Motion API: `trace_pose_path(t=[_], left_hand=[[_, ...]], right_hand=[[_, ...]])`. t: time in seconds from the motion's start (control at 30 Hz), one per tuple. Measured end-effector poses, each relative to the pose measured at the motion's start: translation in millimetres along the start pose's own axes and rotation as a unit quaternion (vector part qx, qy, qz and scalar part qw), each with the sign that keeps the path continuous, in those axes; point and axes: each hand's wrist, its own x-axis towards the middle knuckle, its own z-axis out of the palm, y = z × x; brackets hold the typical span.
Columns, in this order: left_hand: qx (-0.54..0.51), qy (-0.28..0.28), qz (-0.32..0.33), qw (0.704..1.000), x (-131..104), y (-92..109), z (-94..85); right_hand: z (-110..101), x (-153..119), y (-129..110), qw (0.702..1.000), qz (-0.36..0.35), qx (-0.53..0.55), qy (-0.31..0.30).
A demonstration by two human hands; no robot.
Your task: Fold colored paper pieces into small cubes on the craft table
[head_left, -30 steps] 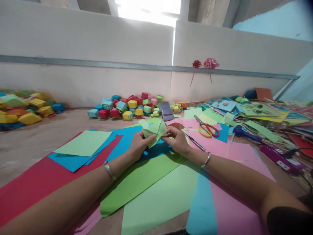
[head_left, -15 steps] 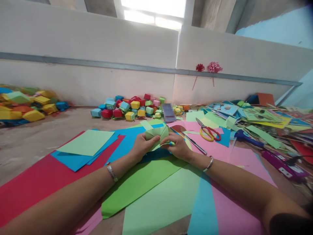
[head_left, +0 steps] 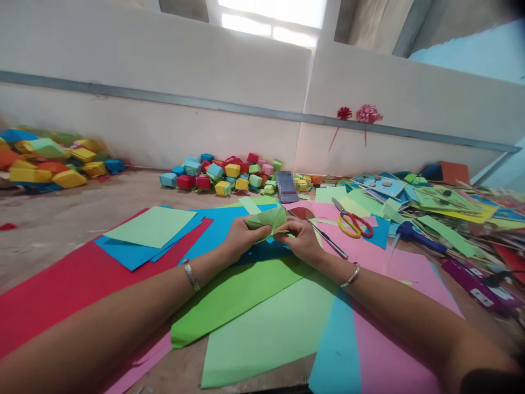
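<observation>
A light green piece of folded paper (head_left: 267, 218) is held up between both hands over the coloured sheets. My left hand (head_left: 241, 238) pinches its left side, thumb on the near face. On the right edge, the fingers and thumb of my right hand (head_left: 301, 239) are closed. Beneath the hands lie a blue sheet (head_left: 221, 221) and a bright green sheet (head_left: 229, 298). To the left, a light green square (head_left: 151, 227) rests on blue paper squares (head_left: 127, 255). A pen-like craft knife (head_left: 331, 242) lies just right of my right hand.
Scissors (head_left: 351, 220) with yellow and red handles lie on pink paper (head_left: 381, 273). A blue glue gun (head_left: 420, 236) and a purple power strip (head_left: 478, 287) sit at right. Small paper boxes (head_left: 223, 172) are heaped by the wall, beside a phone (head_left: 287, 187). Another heap (head_left: 53, 161) stands far left.
The folded paper has tilted and its upper flap now looks more bent over between the hands. Both hands keep their grip. The camera view has shifted slightly left.
</observation>
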Motion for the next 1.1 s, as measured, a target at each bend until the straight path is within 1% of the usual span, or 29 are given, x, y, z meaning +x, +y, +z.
trace_pose_path(t=[0.13, 0.23, 0.37, 0.47, 0.57, 0.6, 0.67, 0.73, 0.87, 1.1], left_hand=[[0.017, -0.002, 0.003, 1.0, 0.1, 0.2, 0.1], [0.028, -0.011, 0.003, 1.0, 0.2, -0.7, -0.5], [0.015, -0.024, -0.009, 1.0, -1.2, -0.9, -0.5], [-0.029, -0.012, -0.003, 0.999, -2.6, 2.8, 1.0], [-0.1, -0.004, 0.017, 0.995, -3.1, 5.4, 3.3], [-0.11, -0.009, 0.02, 0.994, -2.8, 5.0, 4.0], [-0.096, -0.019, 0.02, 0.995, -1.4, 2.0, 5.1], [-0.07, -0.014, 0.017, 0.997, 0.7, -2.3, 5.2], [-0.051, 0.015, 0.006, 0.999, 4.0, -7.7, 3.5], [-0.061, 0.027, -0.013, 0.998, 2.3, -4.3, 3.9]], right_hand=[[0.0, -1.7, -0.7, 1.0, 0.014, 0.003, -0.005], [0.8, -1.4, -2.0, 1.0, 0.024, 0.006, 0.004], [0.0, -1.7, -3.4, 0.999, 0.041, 0.01, 0.016], [-3.1, -1.4, -3.5, 0.996, 0.068, 0.009, 0.055], [-7.0, 0.3, -2.3, 0.988, 0.115, 0.043, 0.094], [-8.0, 0.9, -1.8, 0.985, 0.127, 0.057, 0.102], [-8.9, 1.9, -1.3, 0.981, 0.141, 0.076, 0.113], [-8.5, 2.1, -1.7, 0.98, 0.146, 0.082, 0.112], [-6.6, 1.4, -5.1, 0.981, 0.152, 0.078, 0.09], [-7.8, 0.9, -9.5, 0.982, 0.147, 0.064, 0.102]])
